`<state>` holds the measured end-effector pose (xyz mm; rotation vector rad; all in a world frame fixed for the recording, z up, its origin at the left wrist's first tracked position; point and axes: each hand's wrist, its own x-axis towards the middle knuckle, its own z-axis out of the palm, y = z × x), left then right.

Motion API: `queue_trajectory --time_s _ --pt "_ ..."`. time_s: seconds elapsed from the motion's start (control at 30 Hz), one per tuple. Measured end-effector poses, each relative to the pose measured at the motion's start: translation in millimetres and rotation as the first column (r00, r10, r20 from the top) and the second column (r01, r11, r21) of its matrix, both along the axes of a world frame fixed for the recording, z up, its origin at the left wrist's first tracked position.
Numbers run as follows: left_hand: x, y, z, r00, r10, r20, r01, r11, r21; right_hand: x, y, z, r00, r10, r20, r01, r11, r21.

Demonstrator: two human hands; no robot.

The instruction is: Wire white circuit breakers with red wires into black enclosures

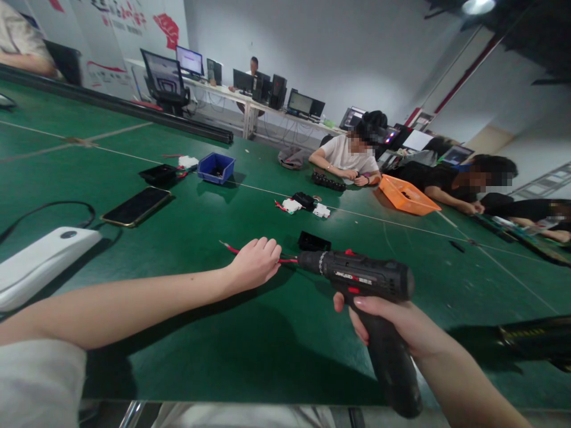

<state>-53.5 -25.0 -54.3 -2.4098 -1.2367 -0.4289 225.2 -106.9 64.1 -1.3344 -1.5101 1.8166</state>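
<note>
My left hand (pixel 256 261) is closed around a red and black wire pair (pixel 232 248), whose stripped ends stick out to its left. On the other side the wires run into the chuck of a black cordless drill (pixel 361 276). My right hand (pixel 383 318) grips the drill by its handle, the chuck pointing left towards my left hand. Just behind the chuck sits a small black open box (pixel 314 241) on the green table (pixel 250 351). Whatever lies inside my left fist is hidden.
Farther back are white connectors (pixel 292 205) and a blue bin (pixel 216 168). A phone (pixel 137 206) and a white device (pixel 44 264) lie at left. An orange tray (pixel 408 195) stands near seated co-workers (pixel 352 154). A dark cylindrical object (pixel 535 339) lies right.
</note>
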Motion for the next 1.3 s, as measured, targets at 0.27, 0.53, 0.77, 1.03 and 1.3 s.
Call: queue_trajectory --time_s 0.27,0.53,0.77,1.03,1.3 --pt "2 0 1.0 0.999 0.019 -0.033 -0.018 1.000 0.020 31 36 -13.0 0.929 -0.312 -0.198 0.341 0.931 0.133" --pt "4 0 2.7 0.999 -0.006 -0.034 0.008 0.999 0.052 70 84 -64.1 0.733 -0.680 -0.018 0.526 0.550 0.649" --pt "3 1 2.7 0.982 -0.169 -0.089 0.180 0.973 0.142 94 94 -68.6 0.401 -0.713 0.575 -0.026 0.618 0.785" --pt "1 5 0.0 0.949 -0.278 -0.145 0.301 0.938 0.172 105 105 -82.2 0.290 -0.558 0.778 -0.204 0.758 0.620" --pt "-1 7 -2.7 0.947 -0.280 -0.160 0.293 0.954 0.069 115 108 -87.8 0.340 -0.518 0.784 -0.234 0.761 0.605"
